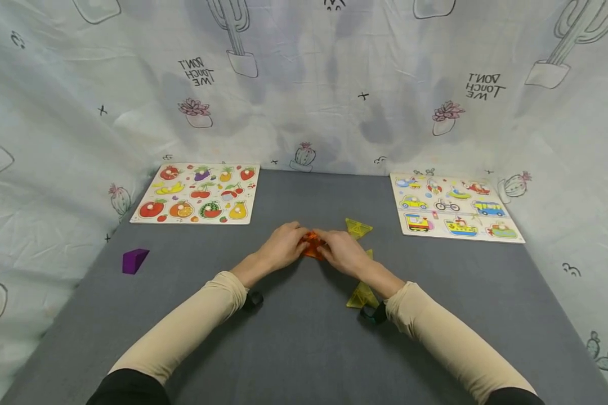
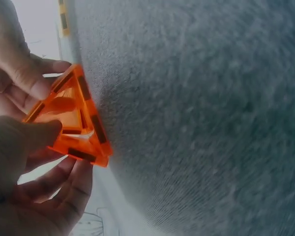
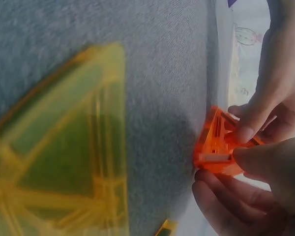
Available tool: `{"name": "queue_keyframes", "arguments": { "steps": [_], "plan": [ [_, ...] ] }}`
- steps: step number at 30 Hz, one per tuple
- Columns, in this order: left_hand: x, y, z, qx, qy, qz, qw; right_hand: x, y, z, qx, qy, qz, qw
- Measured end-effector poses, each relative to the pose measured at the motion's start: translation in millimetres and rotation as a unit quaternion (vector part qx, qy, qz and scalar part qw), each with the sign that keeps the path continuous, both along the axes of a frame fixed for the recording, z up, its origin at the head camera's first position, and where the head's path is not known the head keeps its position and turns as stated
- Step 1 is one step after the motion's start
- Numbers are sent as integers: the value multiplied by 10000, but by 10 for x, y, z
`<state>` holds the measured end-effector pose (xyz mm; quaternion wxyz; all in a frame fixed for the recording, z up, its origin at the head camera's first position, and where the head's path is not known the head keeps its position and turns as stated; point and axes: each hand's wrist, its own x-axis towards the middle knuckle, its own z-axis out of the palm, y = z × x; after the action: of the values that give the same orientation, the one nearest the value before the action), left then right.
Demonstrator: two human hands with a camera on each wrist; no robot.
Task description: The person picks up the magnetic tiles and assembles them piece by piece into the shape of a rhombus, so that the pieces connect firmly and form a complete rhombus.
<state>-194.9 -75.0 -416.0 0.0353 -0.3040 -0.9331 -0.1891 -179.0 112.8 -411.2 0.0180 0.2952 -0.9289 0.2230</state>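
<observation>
Orange see-through triangular magnetic tiles [image 1: 312, 246] stand together as a small pyramid-like shape on the grey table, in the middle of the head view. My left hand [image 1: 282, 246] pinches their left side between thumb and fingers. From the right, my right hand [image 1: 345, 253] grips the same piece. In the left wrist view, the orange tiles [image 2: 81, 118] show dark magnet strips along their edges, with a thumb pressed on the near face. Yellow triangular tiles [image 1: 358, 228] lie beside and partly behind my right hand and wrist; one fills the left of the right wrist view, a yellow tile [image 3: 64, 147].
A purple wedge block [image 1: 134, 261] sits at the left of the grey table [image 1: 294, 349]. At the back left lies a fruit puzzle board [image 1: 215, 194], at the back right a vehicle puzzle board [image 1: 438, 216]. A printed white cloth [image 1: 314, 84] hangs behind.
</observation>
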Motion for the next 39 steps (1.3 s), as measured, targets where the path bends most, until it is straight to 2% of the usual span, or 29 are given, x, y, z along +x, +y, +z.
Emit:
{"name": "queue_keyframes", "arguments": {
  "steps": [4,6,9,12,14,19,23,26,30,32,35,37,39],
  "plan": [
    [22,-32,25,-62,-353,62,9993,-2,17,-28,16,-34,161,9999],
    [32,-45,45,-29,-358,19,9994,5,40,-26,-10,-89,242,9997],
    [28,-49,76,57,-84,-188,9998,19,101,8,-112,-152,180,9997],
    [13,-19,81,172,259,-407,9987,34,217,57,-245,-210,-96,9994],
    [1,-7,78,210,426,-422,9980,37,313,89,-348,-269,-311,9985],
    [-63,-55,81,280,879,-99,9957,20,575,120,-482,-341,-781,9952],
    [-188,-206,40,367,1138,268,9925,13,768,79,-315,-246,-1116,9930],
    [-272,-326,30,462,1079,494,9919,21,874,32,-68,-247,-1284,9914],
    [-307,-390,62,354,917,738,9924,57,941,-7,357,-448,-1287,9900],
    [-304,-363,76,198,1060,841,9906,77,948,-10,539,-552,-1236,9893],
    [-302,-232,105,-30,1547,780,9849,99,950,-2,791,-630,-1166,9880],
    [-301,-77,125,-132,1805,580,9818,106,948,-2,884,-668,-1135,9873],
    [-304,117,122,-286,1799,259,9829,119,944,-9,941,-707,-1112,9868]
  ]
}}
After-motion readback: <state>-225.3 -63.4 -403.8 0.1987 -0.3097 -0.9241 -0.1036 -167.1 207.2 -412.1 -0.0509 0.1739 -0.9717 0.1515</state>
